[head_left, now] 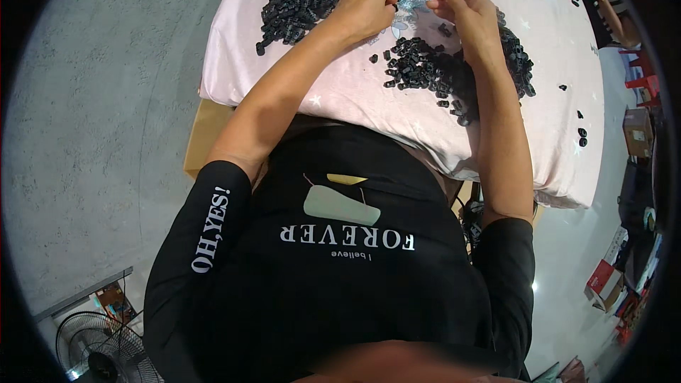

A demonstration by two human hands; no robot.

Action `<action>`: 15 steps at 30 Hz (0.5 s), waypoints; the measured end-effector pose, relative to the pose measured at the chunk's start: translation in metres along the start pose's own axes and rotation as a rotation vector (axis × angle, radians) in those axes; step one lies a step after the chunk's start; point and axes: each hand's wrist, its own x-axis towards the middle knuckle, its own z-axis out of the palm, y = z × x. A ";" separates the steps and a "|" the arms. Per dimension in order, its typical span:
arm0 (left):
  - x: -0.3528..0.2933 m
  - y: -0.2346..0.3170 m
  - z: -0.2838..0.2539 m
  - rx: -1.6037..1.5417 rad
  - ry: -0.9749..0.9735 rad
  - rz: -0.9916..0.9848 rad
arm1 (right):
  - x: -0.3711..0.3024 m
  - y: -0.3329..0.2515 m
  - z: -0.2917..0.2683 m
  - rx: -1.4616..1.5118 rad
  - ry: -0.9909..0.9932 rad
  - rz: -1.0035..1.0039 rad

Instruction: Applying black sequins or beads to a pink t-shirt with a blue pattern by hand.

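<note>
Black shirt (340, 298), white lettering (347, 235), elbow-length sleeves (188, 227)

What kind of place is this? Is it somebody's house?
Probably a small workroom, perhaps in a home: heaps of small black parts cover much of a pink star-patterned cloth, with an electric fan and cardboard box nearby.

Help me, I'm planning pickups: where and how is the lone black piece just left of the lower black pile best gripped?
Probably pinch the black piece across its sides, from above and its left: it lies apart on the pink cloth, the black pile to its right. Finer shape is unclear.
</note>
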 end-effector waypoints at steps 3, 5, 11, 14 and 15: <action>-0.005 -0.003 -0.001 -0.066 0.029 -0.011 | 0.001 -0.003 0.001 -0.015 0.005 -0.023; -0.009 -0.003 -0.005 -0.109 0.070 0.027 | 0.001 -0.006 -0.001 -0.016 0.008 -0.035; -0.029 0.021 -0.028 -0.192 -0.158 -0.103 | 0.003 -0.003 -0.005 0.019 0.045 -0.081; -0.037 0.018 -0.031 -0.242 -0.254 -0.042 | 0.003 -0.001 -0.005 0.041 0.034 -0.099; -0.040 0.018 -0.032 -0.242 -0.254 -0.042 | 0.003 -0.003 -0.003 0.025 0.037 -0.094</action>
